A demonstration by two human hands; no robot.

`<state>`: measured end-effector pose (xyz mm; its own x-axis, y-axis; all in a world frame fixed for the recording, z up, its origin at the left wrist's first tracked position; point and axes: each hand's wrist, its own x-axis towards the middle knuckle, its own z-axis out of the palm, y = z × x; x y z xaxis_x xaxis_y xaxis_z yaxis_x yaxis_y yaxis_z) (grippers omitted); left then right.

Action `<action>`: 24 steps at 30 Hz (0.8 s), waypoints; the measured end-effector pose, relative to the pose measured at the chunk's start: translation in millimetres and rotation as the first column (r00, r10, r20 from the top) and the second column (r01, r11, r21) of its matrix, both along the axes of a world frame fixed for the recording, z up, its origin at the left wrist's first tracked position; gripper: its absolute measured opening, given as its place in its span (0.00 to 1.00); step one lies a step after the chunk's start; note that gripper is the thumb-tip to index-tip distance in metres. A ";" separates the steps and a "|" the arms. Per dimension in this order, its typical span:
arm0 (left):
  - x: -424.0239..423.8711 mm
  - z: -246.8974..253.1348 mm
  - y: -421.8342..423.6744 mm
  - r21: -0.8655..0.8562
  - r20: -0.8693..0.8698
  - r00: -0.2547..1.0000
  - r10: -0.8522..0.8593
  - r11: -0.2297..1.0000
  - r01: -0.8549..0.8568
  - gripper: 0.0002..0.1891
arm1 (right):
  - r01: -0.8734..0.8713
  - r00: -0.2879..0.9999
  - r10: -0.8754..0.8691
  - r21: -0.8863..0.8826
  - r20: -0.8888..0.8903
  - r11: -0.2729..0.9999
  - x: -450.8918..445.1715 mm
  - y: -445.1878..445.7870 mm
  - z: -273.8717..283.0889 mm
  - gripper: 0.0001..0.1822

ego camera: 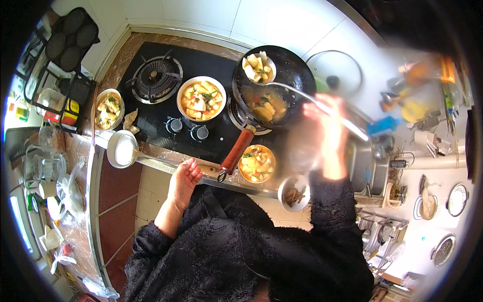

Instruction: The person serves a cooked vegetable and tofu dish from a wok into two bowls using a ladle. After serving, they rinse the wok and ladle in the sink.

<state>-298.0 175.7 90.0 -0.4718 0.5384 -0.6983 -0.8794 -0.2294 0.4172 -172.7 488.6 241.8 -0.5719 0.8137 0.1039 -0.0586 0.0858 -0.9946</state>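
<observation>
My right hand (328, 113), blurred, grips the handle of a metal ladle (260, 68) full of cooked pieces, raised over the far side of a black wok (298, 79). Broth and yellow chunks (266, 107) lie in the wok, whose wooden handle (237, 149) points towards me. At the counter's front edge my left hand (188, 173) is beside the thin handle of a second ladle (122, 149), which looks bare inside; whether the fingers close on that handle is unclear. Bowls of stew stand on the hob (201, 99), in front of the wok (257, 164) and at the hob's left end (108, 109).
An unlit burner (153, 74) lies at the hob's left. Near my right sleeve is a white bowl with brown strips (293, 194). A glass lid (334, 71) leans at the wall, and a steel sink (362, 162) is on the right. Plastic bags (71, 192) lie on the left counter.
</observation>
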 end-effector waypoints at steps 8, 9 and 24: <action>-1.5 4.1 -2.3 0.006 0.005 1.000 0.029 1.000 -0.029 0.11 | -0.234 0.972 0.234 -0.008 -0.012 0.972 -34.2 -35.5 16.6 0.12; -3.2 2.0 -4.4 0.006 0.002 0.999 0.033 0.999 -0.033 0.11 | -0.246 0.968 0.242 0.075 0.064 0.966 -40.5 -44.3 15.9 0.14; -3.2 0.5 -18.6 -0.005 -0.001 0.993 0.116 0.993 -0.116 0.09 | -0.468 0.845 0.330 0.881 0.421 0.076 -54.8 -76.8 -37.7 0.16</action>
<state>-301.3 157.1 90.5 -0.5311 0.4764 -0.7007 -0.8468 -0.3277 0.4190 -227.5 411.8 204.1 -0.8370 -0.2249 0.4988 -0.3469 0.9231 -0.1659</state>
